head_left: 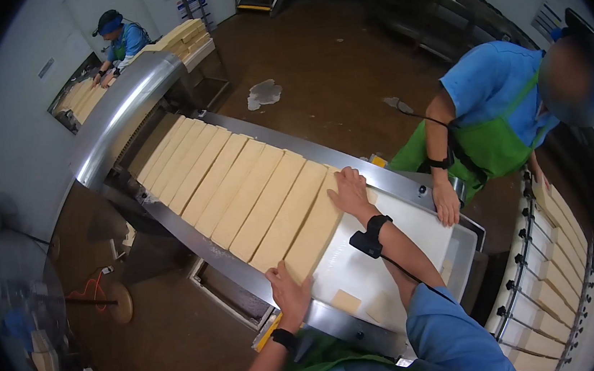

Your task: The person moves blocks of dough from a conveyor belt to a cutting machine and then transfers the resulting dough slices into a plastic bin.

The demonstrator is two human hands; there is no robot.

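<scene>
Long pale blocks lie side by side on the conveyor (430,244), and the nearest block (314,233) is at the front of the row. My left hand (290,293) is at the lower end of that block, fingers pressed against it. At the block's upper end, my right hand (351,193) rests with its fingers bent over the end. The block lies flat between my two hands. Two small flat pale pieces (345,301) lie on the white belt near my body.
A co-worker (498,99) stands at the right, one hand on the conveyor's edge. A curved metal hood (131,112) covers the far end. Another person (124,41) works beyond it. More blocks (555,267) sit on a rack at the right.
</scene>
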